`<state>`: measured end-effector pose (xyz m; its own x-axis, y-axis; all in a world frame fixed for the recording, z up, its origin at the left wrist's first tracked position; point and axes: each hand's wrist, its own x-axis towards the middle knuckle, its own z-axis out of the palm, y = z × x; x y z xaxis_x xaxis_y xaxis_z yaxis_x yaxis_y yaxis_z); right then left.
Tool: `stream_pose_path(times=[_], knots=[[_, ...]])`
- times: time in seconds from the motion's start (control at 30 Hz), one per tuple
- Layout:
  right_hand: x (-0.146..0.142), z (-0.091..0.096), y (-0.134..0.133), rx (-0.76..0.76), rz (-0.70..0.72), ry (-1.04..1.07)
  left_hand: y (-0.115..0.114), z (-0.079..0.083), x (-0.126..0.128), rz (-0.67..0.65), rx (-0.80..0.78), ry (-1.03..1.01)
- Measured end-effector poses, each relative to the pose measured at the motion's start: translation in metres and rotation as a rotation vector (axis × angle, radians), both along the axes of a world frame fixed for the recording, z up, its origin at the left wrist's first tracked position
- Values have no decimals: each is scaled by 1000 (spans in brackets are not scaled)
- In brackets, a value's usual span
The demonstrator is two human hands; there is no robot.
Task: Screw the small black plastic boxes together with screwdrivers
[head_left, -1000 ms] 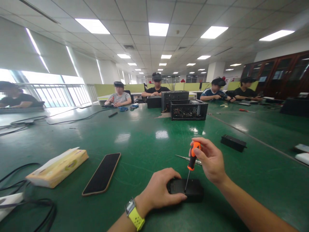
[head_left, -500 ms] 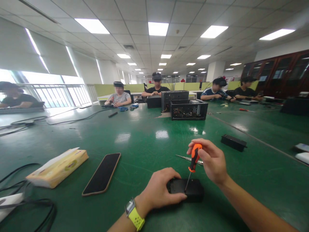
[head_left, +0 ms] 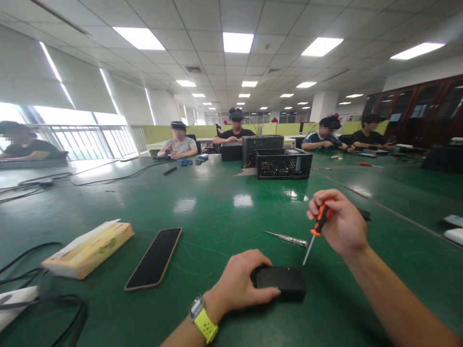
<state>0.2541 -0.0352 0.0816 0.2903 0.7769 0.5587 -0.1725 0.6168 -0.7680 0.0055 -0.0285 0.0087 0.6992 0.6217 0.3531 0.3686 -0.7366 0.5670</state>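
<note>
Grip of right hand (head_left: 343, 226) on screwdriver (head_left: 315, 231); silver tool (head_left: 287, 238) behind black box (head_left: 285, 282)

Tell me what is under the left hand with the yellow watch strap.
The left hand grips the left end of a flat black plastic box on the green table mat. That end is covered; the rest shows bare. The right hand holds an orange-handled screwdriver nearby.

An office workroom: panel ceiling lights (head_left: 238, 42), green workbenches (head_left: 217, 212), opened computer cases (head_left: 283, 164).
</note>
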Motion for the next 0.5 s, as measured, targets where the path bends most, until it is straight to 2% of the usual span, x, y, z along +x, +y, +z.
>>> stream_pose_path(times=[0.07,0.17,0.23,0.3,0.37,0.5], knots=[[21,-2,7,-174,-123,-194,0,0,0,8,12,-1],[44,-19,20,-507,-167,-731,2,-2,-1,24,26,-7],[50,-34,29,-570,-144,-1132,4,-3,-2,38,30,-14],[51,-47,37,-587,-149,-1409,6,-4,-2,53,32,-16],[49,-57,42,-635,-165,-1518,7,-4,-3,63,33,-17],[48,-66,47,-659,-134,-1541,8,-4,-3,66,32,-24]])
